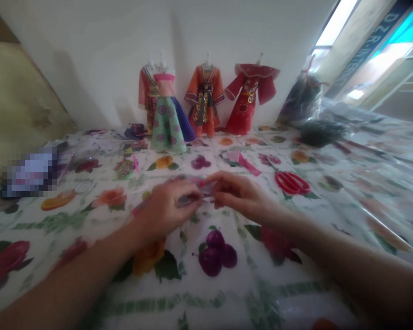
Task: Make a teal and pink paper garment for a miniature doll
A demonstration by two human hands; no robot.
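My left hand and my right hand meet over the middle of the table, thumbs and fingers pinched. Between them is a small, thin piece of cloth, greyish with pink at its edges. Some of it shows behind the fingers and a pink bit pokes out left of my left hand. Blur and the fingers hide its exact shape. Just beyond my right hand lie a bright pink strip and red-handled scissors, both apart from the hand.
Doll-sized outfits stand against the wall: a green-skirted dress, an orange robe and a red gown. Dark plastic bags sit at the back right. A ring lies left on the fruit-patterned tablecloth.
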